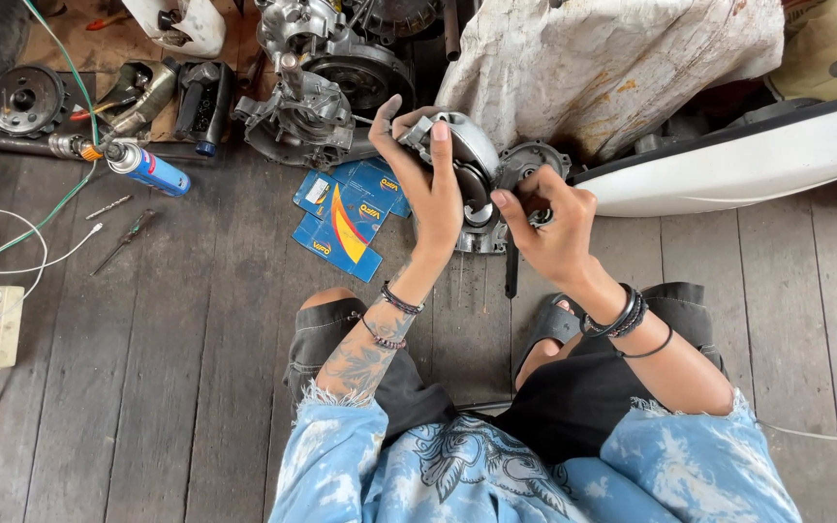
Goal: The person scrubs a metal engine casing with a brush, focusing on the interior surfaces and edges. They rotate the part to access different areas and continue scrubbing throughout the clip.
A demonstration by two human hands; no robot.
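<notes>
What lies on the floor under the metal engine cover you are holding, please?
Under the metal engine cover, held by the left hand and right hand, wooden floorboards and blue cardboard boxes show. The cover and hands hide what is directly beneath.

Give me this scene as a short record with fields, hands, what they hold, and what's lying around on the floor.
Left hand: grips a grey metal engine cover
Right hand: fingers on the cover's dark inner part
Floor: grey wooden planks
Beside left hand: blue cardboard packets
Far left: blue spray can, white power strip
Behind: engine block
</notes>
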